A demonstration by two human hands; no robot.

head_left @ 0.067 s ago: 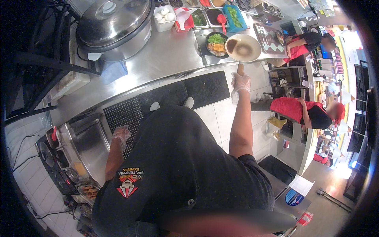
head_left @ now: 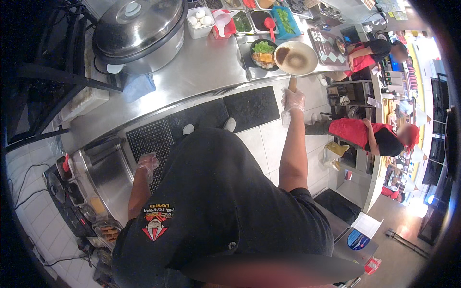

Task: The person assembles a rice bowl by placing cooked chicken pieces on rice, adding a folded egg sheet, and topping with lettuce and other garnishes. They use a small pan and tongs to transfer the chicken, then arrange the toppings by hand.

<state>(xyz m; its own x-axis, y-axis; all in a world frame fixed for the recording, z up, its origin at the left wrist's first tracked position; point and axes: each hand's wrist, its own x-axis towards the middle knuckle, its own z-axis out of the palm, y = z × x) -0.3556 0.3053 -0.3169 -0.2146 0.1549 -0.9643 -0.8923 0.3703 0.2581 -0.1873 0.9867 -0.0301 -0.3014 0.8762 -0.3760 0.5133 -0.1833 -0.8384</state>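
Note:
My right hand [head_left: 293, 102], in a clear plastic glove, is wrapped round the wooden handle of a frying pan [head_left: 298, 65]. The pan's inside is cream-coloured, and brown sauce [head_left: 282, 55] pools at its left side. That left rim reaches the edge of a black bowl [head_left: 254, 58], which holds green leaves and a yellow-orange topping; I cannot tell whether they touch. My left hand [head_left: 148, 164], gloved too, hangs low at my left side above the dark mat. Its fingers are loosely apart with nothing in them.
On the steel counter [head_left: 206, 67] stand a large lidded cooker [head_left: 144, 43], a blue cloth [head_left: 139, 88], a tub of eggs [head_left: 200, 21] and a red tub [head_left: 224, 24]. A brown tray [head_left: 328, 46] lies right of the pan. Two co-workers in red aprons [head_left: 349, 133] stand at the right.

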